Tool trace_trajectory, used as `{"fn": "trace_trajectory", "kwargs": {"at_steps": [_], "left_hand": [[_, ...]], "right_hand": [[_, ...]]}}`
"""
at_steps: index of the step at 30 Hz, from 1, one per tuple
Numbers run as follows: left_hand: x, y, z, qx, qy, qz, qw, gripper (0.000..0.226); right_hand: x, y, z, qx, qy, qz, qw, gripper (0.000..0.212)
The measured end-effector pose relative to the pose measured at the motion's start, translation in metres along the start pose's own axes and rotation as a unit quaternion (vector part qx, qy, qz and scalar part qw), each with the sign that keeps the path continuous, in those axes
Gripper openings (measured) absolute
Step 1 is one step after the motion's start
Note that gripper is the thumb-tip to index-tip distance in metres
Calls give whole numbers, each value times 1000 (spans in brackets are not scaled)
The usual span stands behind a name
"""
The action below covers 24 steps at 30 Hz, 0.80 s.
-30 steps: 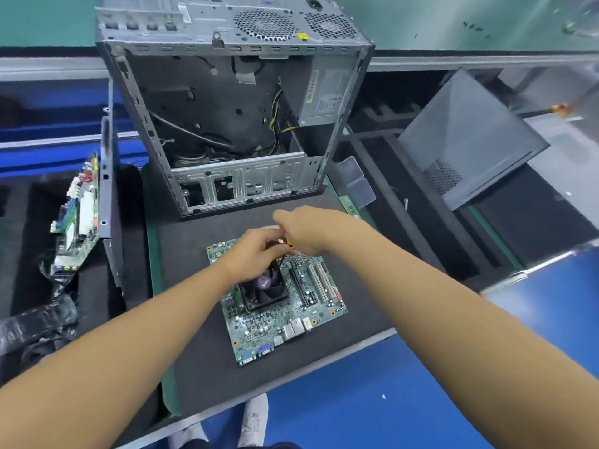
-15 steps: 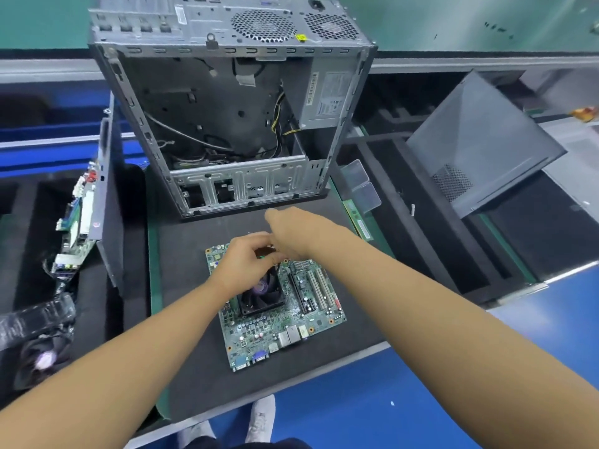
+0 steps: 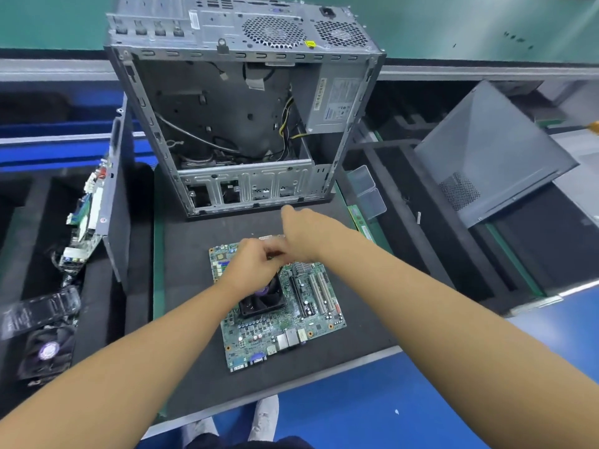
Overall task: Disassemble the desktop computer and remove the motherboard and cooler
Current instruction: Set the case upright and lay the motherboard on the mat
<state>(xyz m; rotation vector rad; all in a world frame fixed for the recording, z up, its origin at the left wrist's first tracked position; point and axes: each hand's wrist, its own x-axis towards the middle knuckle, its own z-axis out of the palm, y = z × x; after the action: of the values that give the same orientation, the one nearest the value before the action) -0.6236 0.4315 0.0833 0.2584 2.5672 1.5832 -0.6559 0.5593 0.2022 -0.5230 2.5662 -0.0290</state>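
From my feed, the opened desktop case stands at 12 o'clock on the black padded surface, its open side towards me and its cables loose inside. Its grey side panel leans at 2 o'clock, well apart from it. The green motherboard lies flat at the middle of the surface, out of the case and just short of it at 6 o'clock. The black cooler sits on the board's left half. At 9 o'clock a second circuit board leans on an upright panel, with another fan at 8 o'clock below it.

My left hand rests over the cooler's far edge, fingers curled downward. My right hand meets it from 1 o'clock, one finger stretched toward the case. Both sets of fingers are motion-blurred where they meet, so I cannot tell what, if anything, they pinch.
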Motion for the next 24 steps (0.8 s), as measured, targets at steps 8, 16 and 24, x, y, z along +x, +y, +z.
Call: {"fn": "trace_trajectory", "kwargs": {"at_steps": [8, 16, 24], "left_hand": [[-9, -11, -13, -44, 16, -24, 999, 24], [-7, -7, -49, 6, -101, -31, 994, 33], [-23, -10, -28, 5, 60, -48, 997, 34]], "right_hand": [[5, -15, 2, 58, -15, -26, 998, 21], [3, -26, -6, -48, -98, -142, 984, 15], [1, -33, -8, 53, -60, -45, 996, 40]]}}
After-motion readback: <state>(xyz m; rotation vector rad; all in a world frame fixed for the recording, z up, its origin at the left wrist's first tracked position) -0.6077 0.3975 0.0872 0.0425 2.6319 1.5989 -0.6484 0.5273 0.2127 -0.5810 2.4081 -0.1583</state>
